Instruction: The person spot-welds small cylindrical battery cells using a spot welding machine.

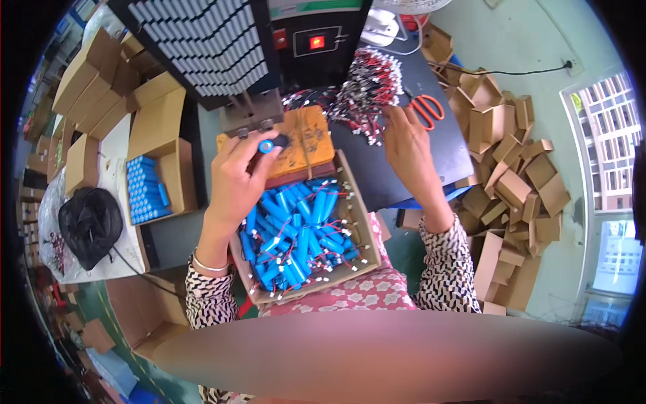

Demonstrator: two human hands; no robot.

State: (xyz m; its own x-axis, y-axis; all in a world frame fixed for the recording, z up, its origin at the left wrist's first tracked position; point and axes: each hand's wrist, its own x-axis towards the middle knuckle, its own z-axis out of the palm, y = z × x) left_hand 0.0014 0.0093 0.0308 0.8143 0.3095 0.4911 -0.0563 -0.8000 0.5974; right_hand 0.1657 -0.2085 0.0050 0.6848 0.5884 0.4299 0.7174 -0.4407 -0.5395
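Observation:
My left hand [237,170] pinches a blue cylindrical battery cell [266,146] between thumb and fingers, its end face turned up. The cell is held at the left part of an orange block [306,145], just below the metal tips of a black machine [306,64]. Over at the right edge of a heap of red, black and white connector wires [370,84], my right hand [408,143] has its fingers drawn together; what they hold, if anything, is hidden. An open cardboard box [367,259] in front of me holds several blue cells with wires attached [299,236].
Light blue cells stand stacked in the machine's rack [208,44]. Orange-handled scissors [426,111] lie beside my right hand. At left, a cardboard box [178,168] holds blue cells, next to a black bag [91,225]. Small cardboard boxes [511,185] are heaped at right.

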